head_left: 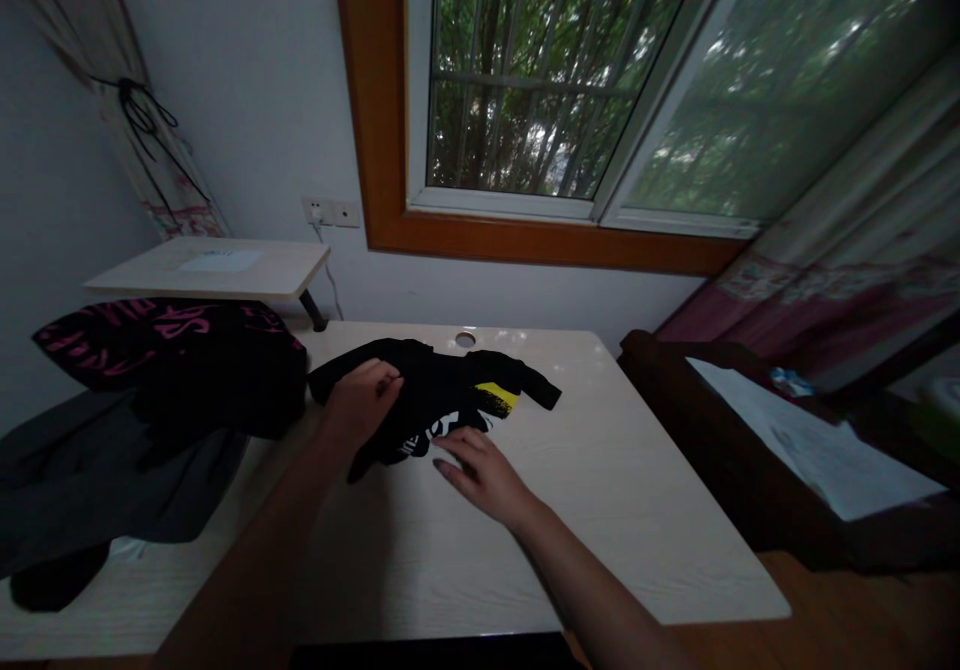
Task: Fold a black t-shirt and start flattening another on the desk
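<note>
A black long-sleeved shirt point(409, 375) with a yellow patch and white lettering lies on the table, its lower part bunched up. My left hand point(366, 400) is over the shirt's left side, thumb and fingers pinched together on the dark cloth. Beside the white lettering at the lower edge is my right hand point(480, 470). Its thumb is apart from its fingers, and the fingertips are at the cloth's edge; whether they touch it is hard to see.
Black clothing with pink print point(217, 360) and a grey garment point(112, 470) are heaped at the left, by a small raised shelf point(277, 270) bearing a paper. The pale table point(637, 510) has a round cable hole point(465, 340). Right of it stands a dark brown piece of furniture point(720, 450).
</note>
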Demonstrator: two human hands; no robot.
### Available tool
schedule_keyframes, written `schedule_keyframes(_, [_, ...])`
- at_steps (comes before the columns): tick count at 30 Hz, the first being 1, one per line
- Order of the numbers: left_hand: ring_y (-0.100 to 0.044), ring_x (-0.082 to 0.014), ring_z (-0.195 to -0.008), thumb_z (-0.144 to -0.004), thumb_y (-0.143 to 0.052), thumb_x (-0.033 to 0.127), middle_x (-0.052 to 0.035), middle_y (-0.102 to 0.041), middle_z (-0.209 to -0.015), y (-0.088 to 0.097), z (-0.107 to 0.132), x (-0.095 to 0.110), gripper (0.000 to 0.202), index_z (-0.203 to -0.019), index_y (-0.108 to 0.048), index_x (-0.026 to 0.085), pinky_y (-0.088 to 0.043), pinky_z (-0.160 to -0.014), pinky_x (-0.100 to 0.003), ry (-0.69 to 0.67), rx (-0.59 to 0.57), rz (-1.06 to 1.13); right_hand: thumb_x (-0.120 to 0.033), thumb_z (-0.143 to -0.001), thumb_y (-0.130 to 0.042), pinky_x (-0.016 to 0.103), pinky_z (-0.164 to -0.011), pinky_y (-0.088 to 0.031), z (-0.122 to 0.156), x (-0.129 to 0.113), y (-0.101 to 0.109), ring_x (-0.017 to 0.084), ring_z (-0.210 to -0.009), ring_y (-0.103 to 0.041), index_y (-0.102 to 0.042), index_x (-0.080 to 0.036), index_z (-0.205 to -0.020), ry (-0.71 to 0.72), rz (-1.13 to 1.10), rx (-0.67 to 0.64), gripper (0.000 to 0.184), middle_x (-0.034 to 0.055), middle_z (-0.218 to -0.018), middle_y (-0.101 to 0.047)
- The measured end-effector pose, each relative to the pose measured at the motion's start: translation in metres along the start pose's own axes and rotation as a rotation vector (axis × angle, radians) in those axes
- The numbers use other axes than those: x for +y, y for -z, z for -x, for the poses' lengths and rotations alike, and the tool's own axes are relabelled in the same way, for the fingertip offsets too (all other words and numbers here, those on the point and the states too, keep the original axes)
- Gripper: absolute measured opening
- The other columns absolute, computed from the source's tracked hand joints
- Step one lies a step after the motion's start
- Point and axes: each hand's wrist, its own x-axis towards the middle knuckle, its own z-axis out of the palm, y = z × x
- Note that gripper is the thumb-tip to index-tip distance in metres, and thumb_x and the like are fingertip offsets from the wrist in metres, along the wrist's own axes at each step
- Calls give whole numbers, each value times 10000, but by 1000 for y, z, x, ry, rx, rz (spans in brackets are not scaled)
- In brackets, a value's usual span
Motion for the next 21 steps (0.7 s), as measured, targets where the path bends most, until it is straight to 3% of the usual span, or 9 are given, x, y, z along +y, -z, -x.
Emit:
schedule_keyframes(3, [-622, -173, -858, -973, -513, 285, -25, -664, -923, 25, 4, 39, 170, -932, -659, 209, -441, -767, -304, -140, -55, -218, -300, -1001, -563, 345, -860, -519, 1, -3, -2, 198, -982, -635, -695, -290, -1235, -15, -117, 18, 269, 64, -1089, -684])
schedule_keyframes(5, [-622, -178, -891, -989, -497, 255, -36, -667, -924, 32, 15, 65, 181, -929, -657, 198, -441, -756, -298, -291, -156, -282, -302, -1000, -558, 317, -778, -512, 2, 2, 0, 184, -874, -641, -742, -265, -1091, -86, -162, 117, 209, 52, -968, -694])
schedule_keyframes(8, [-600, -164, -771, -972, -520, 195, -27, -658, -863, 29, 39, 91, 169, -854, -642, 191, -410, -642, -295, -510, -408, -301, -317, -992, -560, 323, -775, -497, 3, 14, 8, 192, -842, -636, -743, -245, -996, -221, -173, 363, 196, 40, -870, -681])
schedule_keyframes(11, [-607, -149, -759, -967, -546, 198, 4, -661, -829, 22, 57, 99, 147, -871, -656, 210, -407, -640, -294, -657, -592, -140, -332, -991, -555, 368, -897, -491, 2, 25, 18, 221, -980, -634, -728, -244, -1029, -280, -168, 531, 198, 61, -989, -689])
schedule_keyframes(13, [-630, -140, -821, -978, -551, 228, 19, -681, -863, 23, 61, 95, 132, -941, -678, 239, -428, -697, -281, -656, -653, -5, -332, -987, -561, 397, -971, -474, 2, 28, 22, 234, -1066, -615, -724, -248, -1062, -261, -143, 549, 198, 75, -1075, -676])
schedule_keyframes(15, [-642, -132, -864, -1000, -526, 259, 19, -696, -919, 26, 57, 82, 163, -1008, -689, 262, -446, -757, -272, -566, -636, 65, -321, -983, -568, 413, -1019, -457, 2, 28, 22, 236, -1120, -594, -718, -256, -1111, -223, -112, 503, 208, 82, -1132, -658])
schedule_keyframes(18, [-647, -155, -985, -1019, -479, 280, -17, -706, -1044, 24, 44, 48, 224, -1097, -688, 256, -466, -899, -302, -378, -495, 52, -306, -967, -597, 429, -1056, -440, 1, 26, 16, 239, -1170, -571, -685, -273, -1212, -187, -52, 352, 263, 80, -1199, -640])
schedule_keyframes(21, [-606, -212, -1175, -993, -519, 312, -71, -661, -1271, 10, 37, 6, 296, -1252, -639, 234, -442, -1042, -378, -198, -388, -34, -302, -918, -667, 457, -1066, -428, 0, 24, 10, 256, -1178, -557, -603, -286, -1345, -179, 44, 216, 432, 79, -1255, -631])
